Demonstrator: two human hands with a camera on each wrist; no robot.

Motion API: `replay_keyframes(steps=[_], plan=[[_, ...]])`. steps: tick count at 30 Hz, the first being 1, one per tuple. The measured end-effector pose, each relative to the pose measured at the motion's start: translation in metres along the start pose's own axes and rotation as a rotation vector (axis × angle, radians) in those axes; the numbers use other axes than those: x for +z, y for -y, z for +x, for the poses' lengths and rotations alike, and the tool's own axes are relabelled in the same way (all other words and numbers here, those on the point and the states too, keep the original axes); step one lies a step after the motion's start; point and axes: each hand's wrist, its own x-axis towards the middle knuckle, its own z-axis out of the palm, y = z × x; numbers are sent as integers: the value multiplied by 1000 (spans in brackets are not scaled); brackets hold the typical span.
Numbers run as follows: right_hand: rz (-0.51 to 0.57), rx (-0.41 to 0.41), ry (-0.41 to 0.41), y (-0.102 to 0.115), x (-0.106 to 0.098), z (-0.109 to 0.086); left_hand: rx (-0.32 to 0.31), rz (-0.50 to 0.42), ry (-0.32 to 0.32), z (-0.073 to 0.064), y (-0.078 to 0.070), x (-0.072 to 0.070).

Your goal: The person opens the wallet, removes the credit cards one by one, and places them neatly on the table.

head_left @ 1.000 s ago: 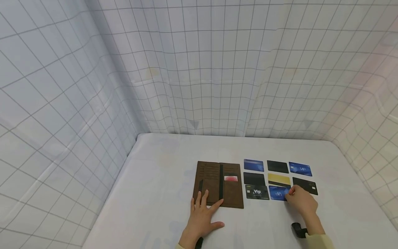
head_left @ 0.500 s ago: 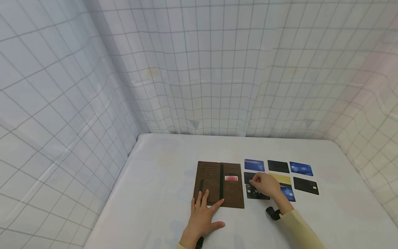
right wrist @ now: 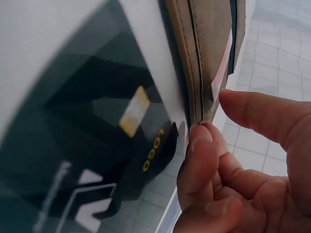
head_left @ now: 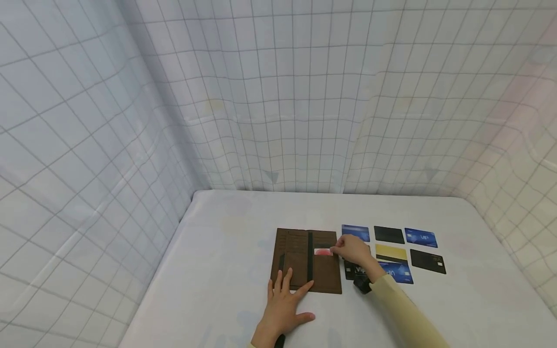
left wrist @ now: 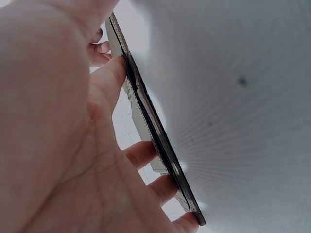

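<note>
A brown bifold wallet [head_left: 326, 278] lies spread open on the white table. A white-and-red card [head_left: 323, 252] shows at a slot in its right half. My left hand [head_left: 280, 311] rests on the wallet's bottom edge, fingers spread; in the left wrist view the fingertips press along the wallet edge [left wrist: 163, 145]. At the wallet's right side my right hand [head_left: 354, 249] has its fingers loosely bent. In the right wrist view, the thumb [right wrist: 235, 102] is beside the card's corner, apart from the fingertips at the wallet's stitched edge [right wrist: 187, 63]. A black Vip card [right wrist: 97, 111] lies below that hand.
Several cards lie in rows right of the wallet: a blue card [head_left: 357, 232], a black card [head_left: 388, 235], a blue VIP card [head_left: 421, 237], a yellow card [head_left: 391, 251], a chipped black card [head_left: 428, 261] and another blue card [head_left: 398, 273]. Grid-patterned cloth [head_left: 278, 121] surrounds the table.
My right hand has left the blue card in the bottom row and moved left across the cards to the wallet's right edge. My left hand has stayed in place.
</note>
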Motion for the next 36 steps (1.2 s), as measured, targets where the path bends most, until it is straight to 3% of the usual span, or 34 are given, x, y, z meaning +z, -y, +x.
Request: replay_keyframes(steps=[16,36], plan=[[-1,84,14,6,2,7,9,9,-6,-1,-2,0],[-3,34,40,10,2,17,5,20,-8,-1,1,3]])
